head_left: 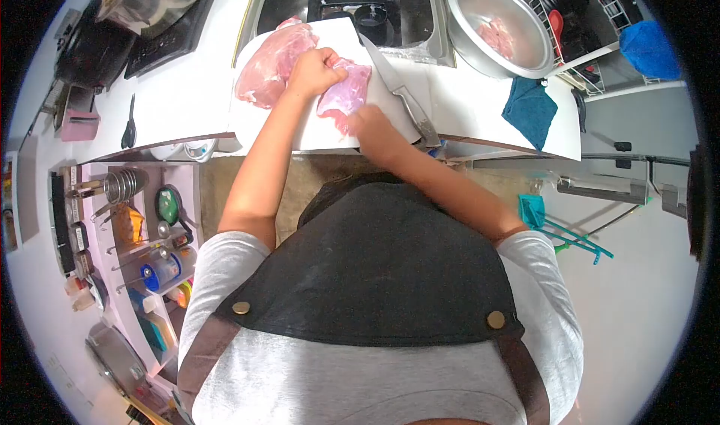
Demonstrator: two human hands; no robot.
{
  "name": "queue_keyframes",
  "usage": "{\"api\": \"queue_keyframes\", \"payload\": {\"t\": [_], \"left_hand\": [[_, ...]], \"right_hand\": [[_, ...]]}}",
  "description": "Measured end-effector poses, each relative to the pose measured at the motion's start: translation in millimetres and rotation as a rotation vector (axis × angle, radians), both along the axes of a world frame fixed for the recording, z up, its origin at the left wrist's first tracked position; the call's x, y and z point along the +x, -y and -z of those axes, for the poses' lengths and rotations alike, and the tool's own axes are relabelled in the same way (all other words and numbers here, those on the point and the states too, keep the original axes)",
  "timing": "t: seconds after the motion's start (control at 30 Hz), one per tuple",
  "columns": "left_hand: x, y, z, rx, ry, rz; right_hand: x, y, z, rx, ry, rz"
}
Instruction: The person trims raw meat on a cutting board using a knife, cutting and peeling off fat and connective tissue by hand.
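A smaller pink piece of meat (346, 93) lies on the white cutting board (307, 134). My left hand (316, 72) is closed on its upper left edge, fingers curled. At its lower end, my right hand (376, 134) is closed around the edge of the same piece; its fingertips are slightly blurred and partly hidden. Left of these hands rests a larger chunk of meat (268, 63), close to my left wrist. A knife (403, 95) lies along the board's right side, blade pointing toward the sink and handle toward me.
Behind the board is a steel sink (427, 27) with dark items inside. A metal bowl (480, 9) with meat pieces stands at the right, near a dark teal cloth (529, 112). Scissors (130, 123) lie at the left, and a dish rack (592, 76) stands far right.
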State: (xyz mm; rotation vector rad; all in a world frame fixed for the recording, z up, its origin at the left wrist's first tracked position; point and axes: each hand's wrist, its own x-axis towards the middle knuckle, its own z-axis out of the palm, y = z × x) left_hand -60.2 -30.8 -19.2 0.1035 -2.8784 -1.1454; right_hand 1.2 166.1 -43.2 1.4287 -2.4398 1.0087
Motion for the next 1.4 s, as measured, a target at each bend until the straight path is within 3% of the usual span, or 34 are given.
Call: {"api": "queue_keyframes", "payload": {"t": [0.07, 0.13, 0.23, 0.37, 0.43, 0.5, 0.6, 0.67, 0.8, 0.87, 0.93, 1.0, 1.03, 1.07, 1.13, 1.17, 1.23, 1.27, 1.33, 1.37, 1.4], "left_hand": [[-0.1, 1.0, 4.1, 0.014, -0.020, -0.002], [-0.3, 2.1, 9.8, 0.034, -0.041, -0.008], [-1.3, 5.4, 12.3, 0.059, -0.040, -0.008], [0.8, 0.9, 3.7, 0.011, -0.018, -0.026], [1.8, -6.0, 4.9, -0.001, 0.027, -0.046], [-0.2, -8.5, 7.0, -0.184, -0.062, -0.006], [1.4, -8.7, 3.1, -0.192, -0.031, -0.024], [3.9, -9.5, 0.7, -0.180, -0.028, -0.018], [8.7, -15.3, -2.8, -0.131, -0.094, 0.062], [10.1, -16.5, -9.5, -0.126, -0.035, 0.077], [10.5, -14.1, -4.1, -0.121, 0.031, 0.094], [4.4, -5.9, 6.1, 0.307, 0.015, 0.109], [1.0, -2.9, 10.7, 0.304, 0.011, 0.115], [2.1, -4.5, 3.0, 0.491, 0.022, 0.080], [6.9, -9.2, -10.6, 0.884, 0.110, 0.017], [12.5, -16.3, -21.0, 0.881, 0.115, 0.023], [19.3, -30.5, -33.4, 1.263, 0.025, -0.139], [13.8, -24.5, -24.2, 1.262, 0.027, -0.132], [1.4, -0.7, 8.1, 0.764, -0.180, -0.127], [-0.3, 4.3, 11.9, 0.768, -0.182, -0.128], [-1.8, 8.9, 15.8, 0.542, -0.224, -0.165]], "right_hand": [[5.8, -3.0, -0.5, 0.016, 0.054, -0.051], [4.9, -5.3, -3.6, -0.140, 0.075, 0.063], [-27.9, 3.7, -16.3, -0.089, 0.243, 0.146], [-46.2, 14.8, -5.4, 0.002, 0.092, 0.026], [-43.9, 24.1, 1.1, -0.042, 0.104, 0.046], [-37.1, 29.6, -1.3, -0.089, 0.116, 0.065], [-32.9, 34.2, -1.2, -0.070, 0.247, 0.140], [-33.7, 34.6, 1.6, 0.010, -0.014, 0.081], [-19.1, 11.5, -25.5, 0.193, 0.046, -0.159], [-14.6, -2.2, -32.9, 0.239, 0.282, 0.044], [-24.6, -19.8, -34.4, 0.193, 0.324, 0.149], [-32.8, -35.5, -41.2, 0.142, 0.360, 0.260], [-36.8, -42.5, -47.0, 0.078, 0.339, 0.327], [-39.2, -47.7, -50.3, 0.013, 0.318, 0.394], [-39.7, -55.3, -47.7, 0.061, 0.198, 0.459], [-38.6, -57.3, -45.0, 0.113, 0.080, 0.516], [-36.3, -56.2, -39.4, 0.155, 0.177, 0.508], [-37.7, -55.2, -38.2, 0.199, 0.265, 0.490], [-41.1, -53.8, -37.9, 0.255, 0.316, 0.488], [-42.6, -54.0, -38.1, 0.312, 0.367, 0.480], [-42.9, -54.9, -36.1, 0.317, 0.363, 0.479]]}}
